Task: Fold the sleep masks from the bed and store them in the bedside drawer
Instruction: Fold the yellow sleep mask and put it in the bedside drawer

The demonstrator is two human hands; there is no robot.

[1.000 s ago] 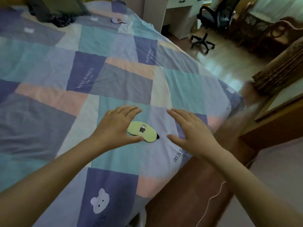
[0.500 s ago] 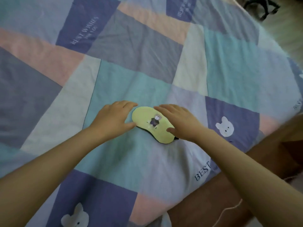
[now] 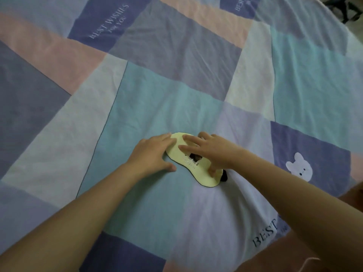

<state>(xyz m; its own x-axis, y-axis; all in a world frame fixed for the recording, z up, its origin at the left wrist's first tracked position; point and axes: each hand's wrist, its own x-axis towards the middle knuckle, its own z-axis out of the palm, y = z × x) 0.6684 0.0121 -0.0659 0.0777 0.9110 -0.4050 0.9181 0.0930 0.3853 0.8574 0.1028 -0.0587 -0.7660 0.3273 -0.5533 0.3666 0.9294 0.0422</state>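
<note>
My left hand (image 3: 152, 154) lies with straight fingers against the far-left end of the sleep mask (image 3: 191, 160), thumb spread on the bedspread (image 3: 149, 99) beside it. My right hand (image 3: 211, 152) lies flat across the mask's middle, fingers stretched toward the left, thumb pressing down near its near-right end. Neither hand grips it. The pale yellow mask lies flat on the bed, its long axis running from far-left to near-right, a small dark picture at its centre partly under my fingers. A bit of black strap (image 3: 224, 176) pokes out at the near-right end. A white bunny print (image 3: 299, 169) sits on a purple patch to the right.
</note>
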